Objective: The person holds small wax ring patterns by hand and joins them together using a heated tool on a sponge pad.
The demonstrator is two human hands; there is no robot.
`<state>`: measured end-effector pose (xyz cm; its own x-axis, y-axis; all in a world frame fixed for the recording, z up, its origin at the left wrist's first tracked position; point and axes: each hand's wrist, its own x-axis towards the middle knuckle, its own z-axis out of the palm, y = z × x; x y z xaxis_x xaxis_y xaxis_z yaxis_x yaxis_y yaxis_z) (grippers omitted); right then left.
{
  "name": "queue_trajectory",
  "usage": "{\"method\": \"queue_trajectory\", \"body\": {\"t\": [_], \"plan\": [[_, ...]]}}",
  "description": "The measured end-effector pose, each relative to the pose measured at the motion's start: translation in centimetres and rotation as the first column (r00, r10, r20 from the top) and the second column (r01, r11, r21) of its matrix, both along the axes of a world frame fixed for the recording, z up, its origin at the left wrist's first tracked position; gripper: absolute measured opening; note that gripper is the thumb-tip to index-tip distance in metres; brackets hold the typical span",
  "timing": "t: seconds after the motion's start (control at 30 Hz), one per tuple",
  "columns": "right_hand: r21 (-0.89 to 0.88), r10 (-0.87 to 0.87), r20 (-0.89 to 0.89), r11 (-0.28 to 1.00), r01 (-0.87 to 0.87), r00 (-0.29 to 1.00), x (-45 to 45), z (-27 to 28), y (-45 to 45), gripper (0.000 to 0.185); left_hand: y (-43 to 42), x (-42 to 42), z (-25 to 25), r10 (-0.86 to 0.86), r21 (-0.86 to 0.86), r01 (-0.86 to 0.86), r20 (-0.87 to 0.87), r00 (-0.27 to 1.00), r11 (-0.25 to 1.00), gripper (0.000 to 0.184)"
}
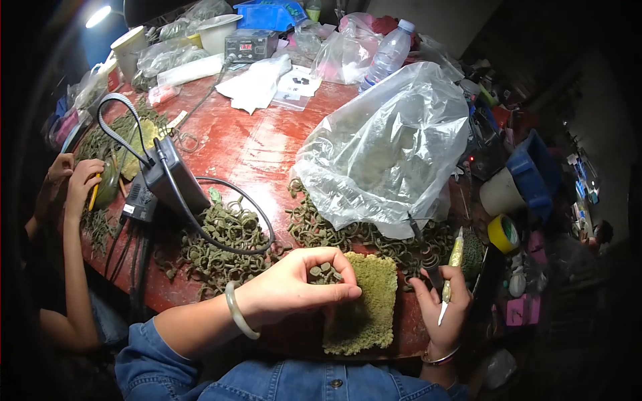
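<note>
Red table (224, 137) — lit lamp (98, 17), grey floor (435, 30)

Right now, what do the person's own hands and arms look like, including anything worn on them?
Both hands are bare of gloves. The left hand has a thick, smooth, pale bangle at the wrist; the right hand has a thin, shiny bracelet. The left sleeve is blue denim, ending on the forearm; the right one is mostly out of sight.

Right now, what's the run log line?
left hand: holding small green pieces; right hand: holding pointed tool; green pad: on red table; clear plastic bag: beyond pad
</note>
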<state>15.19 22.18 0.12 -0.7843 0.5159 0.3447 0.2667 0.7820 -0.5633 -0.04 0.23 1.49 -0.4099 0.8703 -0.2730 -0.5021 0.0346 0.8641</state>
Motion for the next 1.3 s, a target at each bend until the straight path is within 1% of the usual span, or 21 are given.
{"method": "queue_trajectory", "body": {"t": [0.1,0.13,0.27,0.33,0.37,0.43,0.47,0.5,0.57,0.6,0.63,0.7,0.73,0.77,0.8,0.83,0.87,0.97,1.1,1.17,1.3], "plan": [[0.022,0.003,0.003,1.0,-0.003,1.0,0.4,0.1,-0.5,0.031,-0.1,0.0,0.0,-0.006,-0.028,0.008,0.074,0.997,1.0,0.011],[0.076,0.003,-0.02,0.997,-0.002,1.0,0.6,-0.3,-0.4,0.028,-0.1,0.0,-0.1,-0.008,-0.028,0.01,0.074,0.997,1.0,0.011],[0.08,-0.067,-0.023,0.994,0.068,0.998,1.0,0.0,-0.8,0.024,-0.1,-0.1,-0.2,-0.013,-0.015,0.013,0.032,0.999,1.0,0.011],[0.047,-0.095,-0.118,0.994,0.102,0.988,1.0,-0.1,-1.3,0.021,-0.1,-0.1,-0.2,-0.009,-0.016,0.009,0.03,1.0,1.0,0.011],[0.048,-0.094,-0.119,0.994,0.1,0.988,1.1,-0.2,-1.6,0.021,-0.1,-0.1,-0.2,-0.011,-0.01,0.011,0.02,1.0,1.0,0.011],[-0.09,-0.129,-0.281,0.99,0.108,0.951,1.2,-0.5,-2.1,0.021,-0.1,-0.2,-0.4,-0.009,-0.004,0.009,0.011,1.0,1.0,0.011],[-0.111,-0.087,-0.347,0.993,0.051,0.934,1.2,-0.7,-2.1,0.024,-0.1,-0.3,-0.4,-0.011,-0.006,0.011,-0.015,1.0,1.0,0.011],[-0.111,-0.084,-0.346,0.993,0.049,0.934,1.4,-0.5,-2.4,0.024,-0.1,-0.3,-0.5,-0.014,-0.008,0.014,-0.04,0.999,1.0,0.011],[-0.227,-0.075,-0.325,0.974,-0.001,0.943,1.6,0.5,-3.5,0.026,0.0,-0.3,-0.7,-0.021,0.003,0.022,-0.076,0.997,1.0,0.011],[-0.142,0.0,-0.325,0.989,-0.048,0.946,1.4,0.6,-3.6,0.028,0.0,-0.3,-0.7,-0.028,0.012,0.03,-0.112,0.993,0.999,0.012],[-0.147,0.038,-0.299,0.985,-0.086,0.954,1.3,1.6,-4.3,0.028,0.0,-0.3,-0.8,-0.024,0.013,0.025,-0.112,0.993,1.0,0.012],[-0.209,0.089,-0.336,0.964,-0.166,0.938,1.2,1.6,-4.9,0.029,0.0,-0.4,-0.8,-0.101,0.016,0.111,-0.307,0.946,0.994,0.018],[-0.24,0.108,-0.382,0.948,-0.211,0.918,0.7,1.5,-5.3,0.03,0.1,-0.3,-1.6,-0.075,0.082,0.115,-0.381,0.922,0.99,0.026],[-0.22,0.147,-0.351,0.947,-0.235,0.925,0.4,1.7,-5.6,0.032,0.1,-0.3,-1.5,-0.072,0.081,0.11,-0.382,0.922,0.991,0.026],[-0.221,0.151,-0.351,0.946,-0.238,0.924,0.3,1.6,-5.9,0.032,0.0,-0.4,-1.3,-0.125,0.068,0.156,-0.326,0.937,0.985,0.027],[-0.314,0.13,-0.355,0.916,-0.249,0.926,0.3,1.3,-6.1,0.03,0.0,-0.4,-1.2,-0.179,0.059,0.201,-0.269,0.947,0.978,0.029],[-0.404,0.109,-0.357,0.878,-0.258,0.928,0.3,1.2,-6.3,0.028,0.0,-0.5,-1.6,-0.17,0.077,0.206,-0.328,0.929,0.976,0.031],[-0.445,0.081,-0.347,0.863,-0.24,0.934,0.3,1.0,-6.7,0.027,0.0,-0.4,-1.9,-0.137,0.071,0.176,-0.375,0.917,0.982,0.032],[-0.418,0.171,-0.324,0.857,-0.303,0.93,0.4,0.9,-6.0,0.029,0.1,-0.2,-1.6,-0.09,0.113,0.127,-0.286,0.954,0.985,0.03],[-0.444,0.163,-0.324,0.844,-0.301,0.932,0.4,1.0,-6.1,0.029,0.2,-0.2,-1.7,-0.044,0.131,0.102,-0.385,0.922,0.986,0.029],[-0.516,0.172,-0.289,0.801,-0.304,0.942,0.5,1.3,-5.5,0.029,0.1,-0.3,-1.8,-0.096,0.082,0.137,-0.376,0.921,0.987,0.028]]}}
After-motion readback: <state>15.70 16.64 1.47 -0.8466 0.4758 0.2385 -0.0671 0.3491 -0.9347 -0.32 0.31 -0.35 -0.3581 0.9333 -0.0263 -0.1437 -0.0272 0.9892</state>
